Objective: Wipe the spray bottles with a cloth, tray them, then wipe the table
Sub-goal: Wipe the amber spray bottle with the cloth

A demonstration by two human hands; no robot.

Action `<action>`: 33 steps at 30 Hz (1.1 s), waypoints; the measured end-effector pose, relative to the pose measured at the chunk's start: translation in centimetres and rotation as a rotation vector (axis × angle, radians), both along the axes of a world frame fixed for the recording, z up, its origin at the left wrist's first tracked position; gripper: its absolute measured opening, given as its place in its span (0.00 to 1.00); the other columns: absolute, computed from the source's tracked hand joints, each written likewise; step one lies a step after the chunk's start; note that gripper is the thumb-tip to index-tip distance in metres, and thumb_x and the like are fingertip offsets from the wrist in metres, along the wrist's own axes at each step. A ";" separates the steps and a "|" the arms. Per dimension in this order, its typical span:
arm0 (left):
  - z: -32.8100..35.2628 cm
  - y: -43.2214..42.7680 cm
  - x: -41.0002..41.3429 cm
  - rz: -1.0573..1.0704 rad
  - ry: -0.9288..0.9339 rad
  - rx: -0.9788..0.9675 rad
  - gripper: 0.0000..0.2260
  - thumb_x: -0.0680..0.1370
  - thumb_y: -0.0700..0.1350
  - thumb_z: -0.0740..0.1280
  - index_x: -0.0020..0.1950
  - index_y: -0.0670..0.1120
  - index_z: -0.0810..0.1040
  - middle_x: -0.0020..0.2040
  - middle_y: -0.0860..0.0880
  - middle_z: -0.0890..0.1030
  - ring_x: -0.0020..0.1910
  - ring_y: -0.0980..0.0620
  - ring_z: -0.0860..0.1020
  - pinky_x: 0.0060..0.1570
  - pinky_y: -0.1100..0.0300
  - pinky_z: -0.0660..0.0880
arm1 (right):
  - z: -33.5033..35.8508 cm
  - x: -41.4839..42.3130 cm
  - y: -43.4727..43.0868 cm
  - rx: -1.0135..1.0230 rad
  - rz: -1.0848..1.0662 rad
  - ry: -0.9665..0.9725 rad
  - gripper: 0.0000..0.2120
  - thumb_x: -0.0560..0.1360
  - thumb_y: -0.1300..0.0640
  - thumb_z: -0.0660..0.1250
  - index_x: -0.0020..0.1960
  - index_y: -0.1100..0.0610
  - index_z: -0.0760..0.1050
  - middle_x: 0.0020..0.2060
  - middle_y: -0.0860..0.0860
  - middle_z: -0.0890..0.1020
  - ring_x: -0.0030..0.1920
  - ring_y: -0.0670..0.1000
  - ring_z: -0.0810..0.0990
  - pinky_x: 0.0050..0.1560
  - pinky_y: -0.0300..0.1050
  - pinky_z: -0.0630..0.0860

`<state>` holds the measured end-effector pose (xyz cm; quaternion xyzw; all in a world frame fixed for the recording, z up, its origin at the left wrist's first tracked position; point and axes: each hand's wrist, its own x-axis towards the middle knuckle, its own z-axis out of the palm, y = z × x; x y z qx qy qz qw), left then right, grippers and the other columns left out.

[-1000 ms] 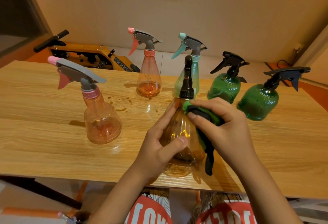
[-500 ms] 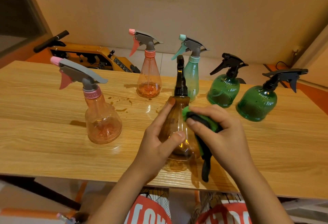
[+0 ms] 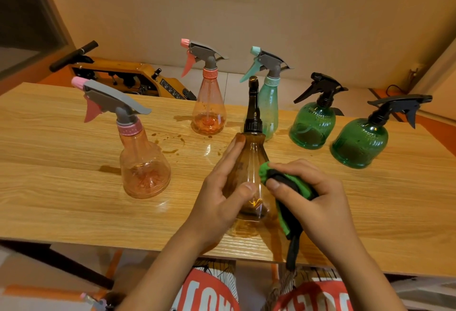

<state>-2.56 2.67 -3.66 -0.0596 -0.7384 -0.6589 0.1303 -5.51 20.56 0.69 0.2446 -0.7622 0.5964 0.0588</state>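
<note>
The wooden table carries everything, and the brown bottle near its front edge serves as the landmark. That bottle stands upright on the wood, its black spray head pointing away.

To its left, near, stands a pink bottle. Behind it and to the left is a second pink bottle, and just behind it a teal bottle. To its right and further back are two green bottles.

The left hand grips the brown bottle's body, thumb across the front and fingers up its left side. The right hand has its fingers curled round a bunched green and black cloth, pressing it against the bottle's right side; a tail of cloth hangs below.

Brown drips lie on the wood to the left of the bottle and behind it.

The step looks like wiping the first bottle. The next move likely calls for turning the bottle under the cloth to reach its unwiped sides. No tray shows, so one would have to be found.
</note>
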 end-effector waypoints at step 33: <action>0.6 0.5 0.2 -0.001 0.046 -0.036 0.35 0.74 0.55 0.68 0.80 0.56 0.60 0.83 0.58 0.56 0.79 0.67 0.56 0.68 0.75 0.64 | -1.7 -0.1 -1.6 0.140 -0.145 0.295 0.11 0.78 0.52 0.68 0.58 0.53 0.82 0.48 0.48 0.81 0.52 0.44 0.79 0.51 0.34 0.72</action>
